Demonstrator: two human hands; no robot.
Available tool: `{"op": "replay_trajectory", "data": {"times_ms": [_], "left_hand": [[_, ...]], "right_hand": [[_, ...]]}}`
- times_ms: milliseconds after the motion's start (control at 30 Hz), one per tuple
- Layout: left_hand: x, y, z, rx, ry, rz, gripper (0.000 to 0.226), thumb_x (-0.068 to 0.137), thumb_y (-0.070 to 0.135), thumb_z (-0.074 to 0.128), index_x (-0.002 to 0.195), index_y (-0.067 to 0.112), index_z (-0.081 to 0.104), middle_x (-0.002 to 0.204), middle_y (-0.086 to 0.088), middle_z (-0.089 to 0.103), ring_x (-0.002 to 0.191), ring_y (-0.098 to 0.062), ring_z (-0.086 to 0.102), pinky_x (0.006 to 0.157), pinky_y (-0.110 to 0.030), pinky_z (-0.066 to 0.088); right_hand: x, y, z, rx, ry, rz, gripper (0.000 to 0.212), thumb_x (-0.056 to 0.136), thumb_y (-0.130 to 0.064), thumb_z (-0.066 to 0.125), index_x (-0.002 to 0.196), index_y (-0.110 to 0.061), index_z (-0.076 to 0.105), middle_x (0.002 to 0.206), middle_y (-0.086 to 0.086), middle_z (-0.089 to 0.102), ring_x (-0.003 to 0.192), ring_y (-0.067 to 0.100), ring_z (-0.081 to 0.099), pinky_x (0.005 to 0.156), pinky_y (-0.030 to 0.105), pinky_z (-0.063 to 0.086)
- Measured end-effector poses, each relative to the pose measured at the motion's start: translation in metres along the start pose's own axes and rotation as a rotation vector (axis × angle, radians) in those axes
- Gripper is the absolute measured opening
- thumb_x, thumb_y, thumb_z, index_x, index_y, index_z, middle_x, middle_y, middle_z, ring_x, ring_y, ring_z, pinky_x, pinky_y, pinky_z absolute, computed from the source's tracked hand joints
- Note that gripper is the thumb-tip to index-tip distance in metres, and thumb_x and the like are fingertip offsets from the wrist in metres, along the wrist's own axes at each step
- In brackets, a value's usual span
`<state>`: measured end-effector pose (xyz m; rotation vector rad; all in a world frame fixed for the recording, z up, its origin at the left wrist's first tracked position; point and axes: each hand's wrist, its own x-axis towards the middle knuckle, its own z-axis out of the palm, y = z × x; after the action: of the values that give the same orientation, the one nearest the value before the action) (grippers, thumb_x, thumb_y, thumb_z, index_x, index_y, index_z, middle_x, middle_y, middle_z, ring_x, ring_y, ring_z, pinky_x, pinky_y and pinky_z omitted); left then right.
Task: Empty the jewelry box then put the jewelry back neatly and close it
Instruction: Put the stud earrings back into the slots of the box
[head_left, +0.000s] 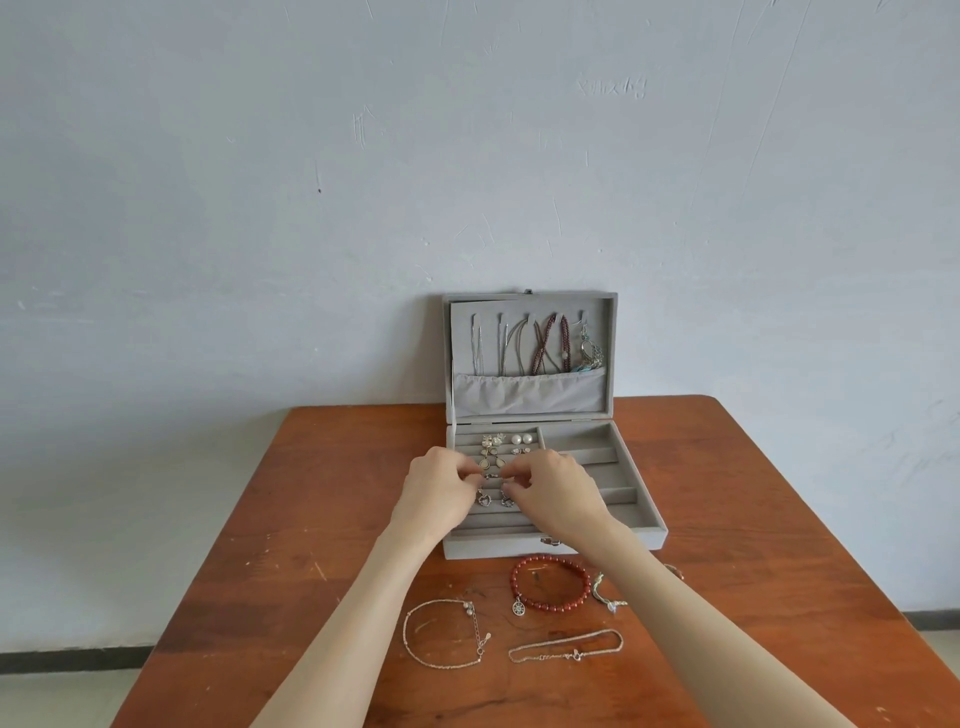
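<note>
I count three bracelets fully visible on the table. My left hand and right hand each pinch small earrings inside the open jewelry box.

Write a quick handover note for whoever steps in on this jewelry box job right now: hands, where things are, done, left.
Left hand and right hand both pinch small pieces over the ring rolls of the open jewelry box.
Earrings sit in the rolls; necklaces hang in the lid.
On the table: red bead bracelet, two silver chains, more partly hidden by the right arm.
Left: box the bracelets, close it.
</note>
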<state>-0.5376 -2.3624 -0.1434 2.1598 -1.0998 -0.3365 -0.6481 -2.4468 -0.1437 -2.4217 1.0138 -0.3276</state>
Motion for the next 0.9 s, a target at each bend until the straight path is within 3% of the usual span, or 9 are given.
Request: {"op": "replay_trajectory", "data": {"times_ms": [133,300,467,700,900], "left_hand": [[-0.008,-0.013,-0.001,0.029,0.022,0.119,0.021,0.089,0.019,0.058,0.108,0.02,0.066,0.097,0.004,0.052,0.097,-0.015,0.052,0.078,-0.018,0.033],[-0.012,-0.018,0.003,0.086,0.034,0.177,0.028,0.086,0.028,0.063,0.113,0.02,0.065,0.098,0.006,0.044,0.097,-0.011,0.04,0.082,-0.019,0.03],[-0.012,-0.018,0.004,0.112,0.035,0.206,0.031,0.086,0.032,0.062,0.115,0.021,0.064,0.095,0.005,0.042,0.094,-0.009,0.035,0.079,-0.018,0.028],[-0.01,-0.017,0.004,0.159,0.01,0.234,0.028,0.087,0.032,0.059,0.114,0.024,0.065,0.091,0.005,0.038,0.092,-0.011,0.031,0.081,-0.02,0.031],[-0.017,-0.02,0.002,0.167,-0.009,0.244,0.038,0.089,0.033,0.057,0.125,0.021,0.056,0.103,0.003,0.045,0.098,-0.009,0.031,0.088,-0.019,0.031]], "right_hand": [[-0.005,0.005,0.0,0.001,0.063,-0.047,0.025,0.088,-0.022,0.056,0.11,-0.017,0.066,0.104,0.003,0.065,0.1,0.023,0.058,0.086,0.033,0.047],[-0.008,0.003,0.004,-0.071,0.058,-0.112,0.022,0.089,-0.025,0.054,0.1,-0.014,0.07,0.107,0.004,0.057,0.098,0.024,0.057,0.073,0.027,0.042],[-0.01,-0.002,0.003,-0.151,0.045,-0.148,0.025,0.093,-0.028,0.049,0.109,-0.017,0.066,0.111,0.005,0.052,0.1,0.026,0.056,0.072,0.027,0.038],[-0.015,-0.005,0.001,-0.304,0.004,-0.213,0.029,0.097,-0.027,0.041,0.109,-0.008,0.059,0.116,0.011,0.049,0.106,0.029,0.053,0.077,0.033,0.043],[-0.021,-0.002,0.001,-0.184,0.015,-0.219,0.031,0.096,-0.023,0.044,0.12,-0.009,0.056,0.116,0.011,0.051,0.106,0.029,0.055,0.084,0.031,0.042]]}}
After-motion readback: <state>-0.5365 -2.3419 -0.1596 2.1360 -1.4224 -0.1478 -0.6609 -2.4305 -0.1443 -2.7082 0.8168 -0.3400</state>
